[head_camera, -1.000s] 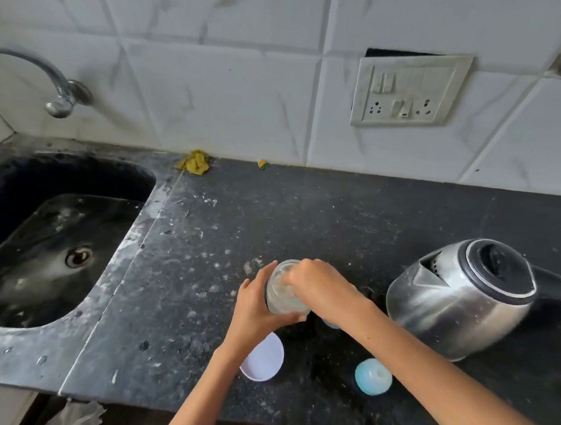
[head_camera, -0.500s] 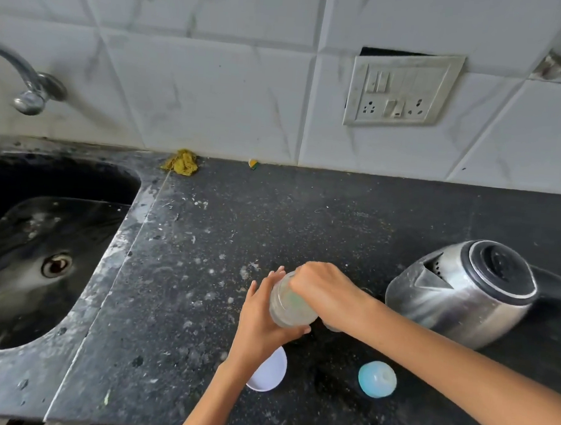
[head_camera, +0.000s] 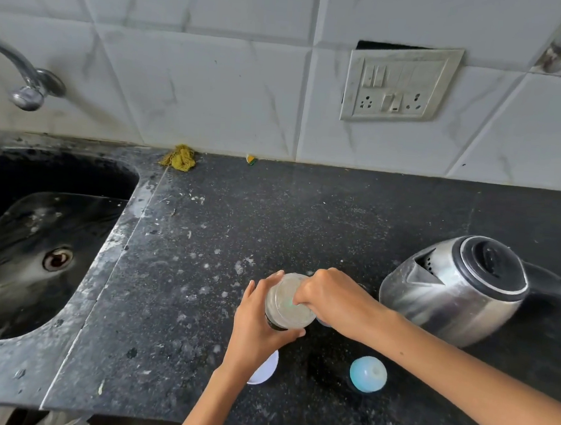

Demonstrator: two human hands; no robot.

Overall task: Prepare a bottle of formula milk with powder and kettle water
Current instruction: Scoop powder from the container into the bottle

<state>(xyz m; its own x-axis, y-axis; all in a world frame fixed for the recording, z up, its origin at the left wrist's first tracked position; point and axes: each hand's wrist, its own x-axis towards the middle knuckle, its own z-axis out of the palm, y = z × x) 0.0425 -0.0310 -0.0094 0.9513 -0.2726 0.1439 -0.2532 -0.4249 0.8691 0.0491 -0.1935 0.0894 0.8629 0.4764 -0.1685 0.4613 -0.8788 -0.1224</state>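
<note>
A clear plastic powder jar [head_camera: 286, 312] is tilted above the black counter [head_camera: 204, 240], with my left hand [head_camera: 258, 323] wrapped round its lower side. The pinched fingers of my right hand [head_camera: 333, 299] reach into the jar's mouth. A small greenish scoop [head_camera: 288, 301] shows faintly through the wall at the fingertips. Under my left wrist lies a white lid [head_camera: 266, 370]. A pale blue domed bottle cap [head_camera: 368, 373] stands near the front. The steel kettle [head_camera: 459, 291], with its black lid shut, stands to the right. My right hand hides most of a small pale object [head_camera: 324, 323].
A dark sink [head_camera: 38, 245] with a tap [head_camera: 25, 88] is at the left. A yellow scrubber [head_camera: 178, 158] and a small sponge piece [head_camera: 251, 159] lie against the tiled wall. A switch and socket plate [head_camera: 401, 84] hangs on the wall above the kettle.
The jar is tipped a little more toward my right hand, and my right fingers sit deeper in its mouth. The camera has shifted slightly. The kettle, lid and cap have not moved.
</note>
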